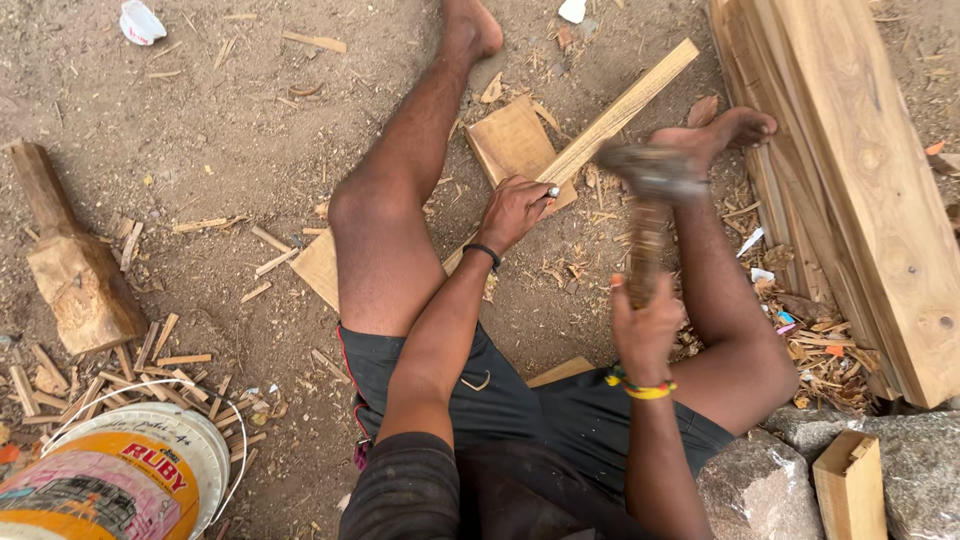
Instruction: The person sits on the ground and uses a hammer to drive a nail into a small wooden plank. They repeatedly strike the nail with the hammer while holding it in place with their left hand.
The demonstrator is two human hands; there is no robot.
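Dirt ground; right hand (645, 330) swings blurred hammer (650, 200).

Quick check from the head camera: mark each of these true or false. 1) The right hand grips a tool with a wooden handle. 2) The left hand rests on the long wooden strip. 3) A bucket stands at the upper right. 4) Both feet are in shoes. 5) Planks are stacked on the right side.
1) True: the right hand grips the wooden handle of a mallet-like tool, whose head is motion-blurred.
2) True: the left hand presses on the long wooden strip.
3) False: the bucket stands at the lower left.
4) False: the left foot and the right foot are bare.
5) True: the planks lie stacked along the right.
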